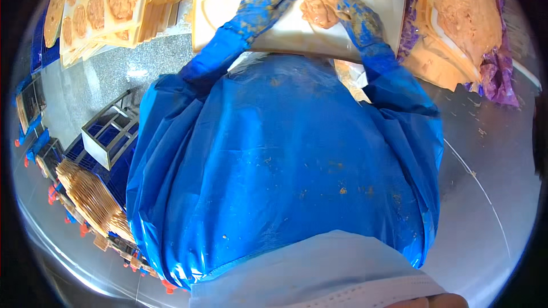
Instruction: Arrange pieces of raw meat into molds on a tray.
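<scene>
A strip of pale pink raw meat (319, 8) lies on a white board (245, 28) right in front of me. My left hand (265, 3), in a blue glove smeared with meat residue, is curled closed at the meat's left end. At its right edge is my right hand (359, 20), gloved the same way, with bent fingers gripping the meat's side. The fingertips of both hands are partly hidden. Blue plastic sleeves and a blue apron (285, 137) cover my arms and front.
At the far left stands a stack of sheets (114, 8) bearing flattened meat pieces. An open box of meat (468, 11) with purple film (499, 77) stands at the right. Lower left are a metal frame (111, 128) and stacked light-brown boards (91, 197).
</scene>
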### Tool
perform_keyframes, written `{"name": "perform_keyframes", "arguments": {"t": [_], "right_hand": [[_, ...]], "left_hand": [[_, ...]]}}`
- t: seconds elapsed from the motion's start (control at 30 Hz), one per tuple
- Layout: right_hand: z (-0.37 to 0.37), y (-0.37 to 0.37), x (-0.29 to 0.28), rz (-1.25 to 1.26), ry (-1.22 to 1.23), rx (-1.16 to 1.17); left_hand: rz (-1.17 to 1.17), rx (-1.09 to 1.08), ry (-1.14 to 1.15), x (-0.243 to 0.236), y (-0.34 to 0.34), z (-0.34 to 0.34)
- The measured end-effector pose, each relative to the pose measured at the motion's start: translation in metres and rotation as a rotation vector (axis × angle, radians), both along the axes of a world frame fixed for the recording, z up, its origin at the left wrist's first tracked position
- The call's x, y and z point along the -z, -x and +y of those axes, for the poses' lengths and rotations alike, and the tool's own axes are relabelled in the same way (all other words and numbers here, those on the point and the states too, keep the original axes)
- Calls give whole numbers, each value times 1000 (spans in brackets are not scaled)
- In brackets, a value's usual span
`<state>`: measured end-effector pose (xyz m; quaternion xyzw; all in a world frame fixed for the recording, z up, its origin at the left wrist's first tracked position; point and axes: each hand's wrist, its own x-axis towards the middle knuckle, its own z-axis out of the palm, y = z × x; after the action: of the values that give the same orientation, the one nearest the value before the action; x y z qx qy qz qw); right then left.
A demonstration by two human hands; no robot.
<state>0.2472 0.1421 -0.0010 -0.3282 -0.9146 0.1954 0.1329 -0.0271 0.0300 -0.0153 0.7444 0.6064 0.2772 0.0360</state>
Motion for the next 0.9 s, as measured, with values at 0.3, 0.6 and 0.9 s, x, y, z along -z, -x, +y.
{"name": "perform_keyframes", "arguments": {"t": [0.3, 0.6, 0.9], "right_hand": [[49, 46, 83, 251, -186, -16], [35, 70, -5, 43, -16, -216], [102, 216, 9, 193, -475, -344]], "left_hand": [[162, -79, 261, -8, -21, 78], [209, -229, -6, -19, 13, 11], [-422, -370, -126, -53, 46, -39]]}}
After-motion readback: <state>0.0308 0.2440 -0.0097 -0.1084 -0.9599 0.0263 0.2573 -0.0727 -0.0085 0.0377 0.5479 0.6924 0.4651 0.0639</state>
